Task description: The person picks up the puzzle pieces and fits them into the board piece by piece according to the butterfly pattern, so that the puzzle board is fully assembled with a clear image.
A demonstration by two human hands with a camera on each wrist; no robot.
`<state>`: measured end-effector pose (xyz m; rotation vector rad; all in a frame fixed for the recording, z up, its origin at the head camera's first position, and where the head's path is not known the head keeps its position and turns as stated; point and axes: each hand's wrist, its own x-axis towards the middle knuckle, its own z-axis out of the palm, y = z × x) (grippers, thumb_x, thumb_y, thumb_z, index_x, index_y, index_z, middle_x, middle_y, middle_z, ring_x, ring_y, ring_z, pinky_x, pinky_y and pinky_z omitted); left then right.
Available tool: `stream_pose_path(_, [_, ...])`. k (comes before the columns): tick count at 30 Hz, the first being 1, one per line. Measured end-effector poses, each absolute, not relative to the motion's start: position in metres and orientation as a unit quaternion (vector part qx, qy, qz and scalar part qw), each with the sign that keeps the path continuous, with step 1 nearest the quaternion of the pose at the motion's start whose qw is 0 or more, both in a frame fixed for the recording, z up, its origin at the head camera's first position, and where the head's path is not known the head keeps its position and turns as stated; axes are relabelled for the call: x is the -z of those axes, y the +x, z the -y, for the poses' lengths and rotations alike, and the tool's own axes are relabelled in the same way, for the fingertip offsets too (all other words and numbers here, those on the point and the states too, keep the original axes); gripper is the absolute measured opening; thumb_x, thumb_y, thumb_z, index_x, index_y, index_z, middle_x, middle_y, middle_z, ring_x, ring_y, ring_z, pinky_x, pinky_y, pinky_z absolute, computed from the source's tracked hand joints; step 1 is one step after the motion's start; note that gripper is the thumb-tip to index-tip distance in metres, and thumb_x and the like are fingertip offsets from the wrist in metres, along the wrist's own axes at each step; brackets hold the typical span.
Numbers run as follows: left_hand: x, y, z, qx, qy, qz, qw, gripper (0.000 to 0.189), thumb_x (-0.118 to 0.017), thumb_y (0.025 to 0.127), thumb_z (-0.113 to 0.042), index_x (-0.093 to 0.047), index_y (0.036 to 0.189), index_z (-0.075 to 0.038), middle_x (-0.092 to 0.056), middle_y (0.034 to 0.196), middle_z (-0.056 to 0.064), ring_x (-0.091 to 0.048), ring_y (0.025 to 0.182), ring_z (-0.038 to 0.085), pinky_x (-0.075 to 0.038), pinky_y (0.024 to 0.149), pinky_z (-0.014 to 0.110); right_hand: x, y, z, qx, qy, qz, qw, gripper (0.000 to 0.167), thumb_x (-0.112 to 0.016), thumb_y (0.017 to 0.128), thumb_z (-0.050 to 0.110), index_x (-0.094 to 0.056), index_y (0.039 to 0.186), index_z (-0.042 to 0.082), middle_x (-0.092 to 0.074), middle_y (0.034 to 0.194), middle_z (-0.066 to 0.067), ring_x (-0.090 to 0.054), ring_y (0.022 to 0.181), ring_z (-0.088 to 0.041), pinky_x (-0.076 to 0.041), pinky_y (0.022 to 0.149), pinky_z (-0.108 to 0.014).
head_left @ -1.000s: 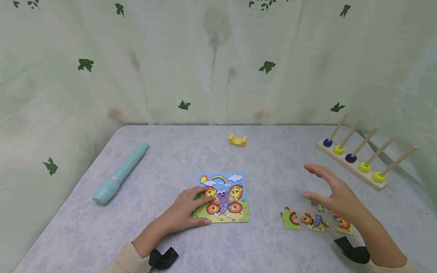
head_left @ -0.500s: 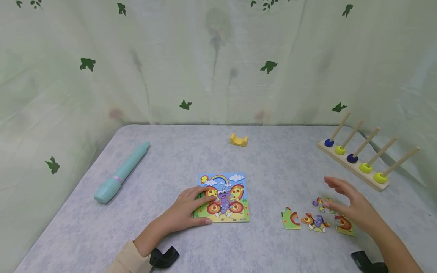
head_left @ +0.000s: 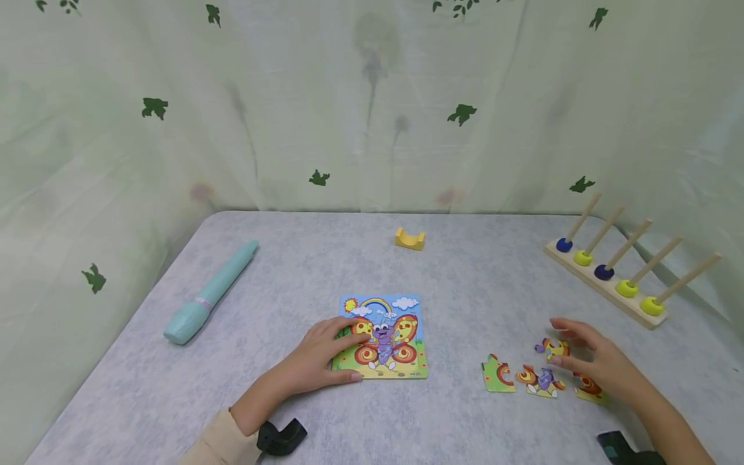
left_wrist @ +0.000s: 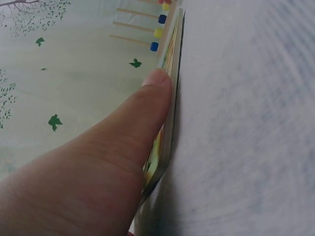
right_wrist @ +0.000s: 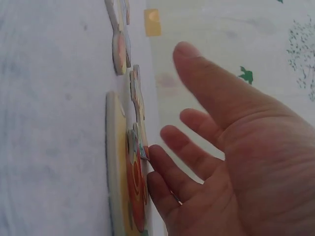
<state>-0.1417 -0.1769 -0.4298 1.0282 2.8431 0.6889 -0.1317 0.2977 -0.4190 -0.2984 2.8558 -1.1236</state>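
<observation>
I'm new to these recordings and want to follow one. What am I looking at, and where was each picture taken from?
There is no machine here, just a person working bare-handed. The wide view comes from a camera on the head; the two close ones come from a camera on each wrist. On the table, the left hand rests on a butterfly picture board. The right hand is close to loose puzzle pieces, thumb and fingers apart, gripping nothing that I can see. Around them are a small yellow block, a long turquoise object, and a wooden peg stand with blue and yellow beads.
</observation>
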Motion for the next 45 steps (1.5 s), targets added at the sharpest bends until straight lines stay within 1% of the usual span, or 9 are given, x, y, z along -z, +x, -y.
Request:
stream_pose_path(9, [0.426, -0.141, 0.176, -0.222, 0.327, -0.918, 0.026, 0.065, -0.052, 0.079, -0.062, -0.044, 0.134, -0.028, -0.026, 0.142, 0.002, -0.019, 0.129, 0.025, -0.014, 0.101, 0.048, 0.423, -0.133, -0.296, 0.348, -0.092, -0.931, 0.053, 0.068, -0.069, 0.078, 0.036, -0.042, 0.127, -0.002, -0.044, 0.126, -0.024, -0.033, 0.118, -0.043, -0.026, 0.091, -0.060])
stream_pose_path(15, [0.427, -0.141, 0.176, -0.220, 0.326, -0.919, 0.028, 0.065, -0.051, 0.079, -0.062, -0.044, 0.134, -0.029, -0.026, 0.142, 0.001, -0.019, 0.129, 0.025, -0.014, 0.101, 0.048, 0.423, -0.134, -0.298, 0.334, -0.117, -0.934, 0.049, 0.059, -0.068, 0.078, 0.034, -0.048, 0.123, 0.001, -0.046, 0.123, -0.021, -0.035, 0.116, -0.041, -0.025, 0.090, -0.062])
stream_pose_path(24, [0.428, -0.141, 0.176, -0.223, 0.329, -0.917, 0.024, 0.065, -0.052, 0.079, -0.062, -0.044, 0.134, -0.028, -0.026, 0.142, 0.002, -0.020, 0.128, 0.026, -0.014, 0.101, 0.047, 0.423, -0.134, -0.296, 0.297, -0.123, -0.946, 0.045, 0.052, -0.068, 0.079, 0.031, -0.054, 0.121, 0.003, -0.048, 0.114, -0.017, -0.041, 0.108, -0.039, -0.030, 0.086, -0.062])
stream_pose_path(29, [0.430, -0.142, 0.177, -0.226, 0.338, -0.914, 0.006, 0.063, -0.055, 0.079, -0.059, -0.047, 0.132, -0.026, -0.029, 0.140, 0.005, -0.023, 0.127, 0.028, -0.017, 0.099, 0.050, 0.422, -0.134, -0.294, 0.285, -0.115, -0.951, 0.047, 0.050, -0.068, 0.079, 0.033, -0.055, 0.117, 0.001, -0.050, 0.111, -0.016, -0.045, 0.103, -0.036, -0.035, 0.084, -0.058])
stream_pose_path(34, [0.431, -0.142, 0.177, -0.229, 0.340, -0.912, 0.002, 0.063, -0.056, 0.079, -0.058, -0.047, 0.132, -0.026, -0.030, 0.140, 0.005, -0.024, 0.126, 0.029, -0.018, 0.099, 0.051, 0.417, -0.132, -0.292, 0.270, -0.096, -0.957, 0.036, 0.053, -0.066, 0.081, 0.034, -0.051, 0.118, 0.000, -0.049, 0.112, -0.020, -0.048, 0.098, -0.035, -0.042, 0.078, -0.053])
stream_pose_path(38, [0.431, -0.141, 0.176, -0.231, 0.338, -0.912, 0.006, 0.063, -0.055, 0.079, -0.059, -0.047, 0.132, -0.026, -0.030, 0.140, 0.005, -0.023, 0.127, 0.028, -0.017, 0.099, 0.051, 0.408, -0.129, -0.287, 0.277, -0.086, -0.957, 0.003, 0.053, -0.065, 0.082, 0.033, -0.050, 0.121, 0.001, -0.048, 0.116, -0.022, -0.049, 0.094, -0.033, -0.047, 0.073, -0.047])
stream_pose_path(40, [0.431, -0.141, 0.177, -0.229, 0.334, -0.914, 0.012, 0.063, -0.054, 0.079, -0.060, -0.046, 0.133, -0.028, -0.029, 0.140, 0.003, -0.022, 0.127, 0.027, -0.016, 0.100, 0.049, 0.403, -0.127, -0.282, 0.278, -0.096, -0.955, -0.029, 0.052, -0.066, 0.082, 0.032, -0.051, 0.120, 0.001, -0.049, 0.115, -0.020, -0.050, 0.090, -0.028, -0.048, 0.069, -0.041])
stream_pose_path(42, [0.431, -0.142, 0.177, -0.228, 0.331, -0.916, 0.017, 0.064, -0.053, 0.079, -0.061, -0.045, 0.133, -0.029, -0.028, 0.141, 0.002, -0.021, 0.128, 0.025, -0.015, 0.100, 0.048, 0.398, -0.123, -0.275, 0.285, -0.114, -0.949, -0.075, 0.048, -0.068, 0.081, 0.027, -0.054, 0.119, 0.002, -0.052, 0.113, -0.016, -0.049, 0.088, -0.022, -0.047, 0.069, -0.031])
stream_pose_path(45, [0.431, -0.142, 0.177, -0.228, 0.329, -0.916, 0.021, 0.064, -0.052, 0.079, -0.062, -0.045, 0.133, -0.029, -0.028, 0.141, 0.002, -0.020, 0.128, 0.025, -0.014, 0.101, 0.048, 0.392, -0.118, -0.262, 0.302, -0.151, -0.929, -0.151, 0.044, -0.072, 0.077, 0.016, -0.057, 0.117, 0.003, -0.054, 0.111, -0.009, -0.047, 0.092, -0.010, -0.041, 0.073, -0.015])
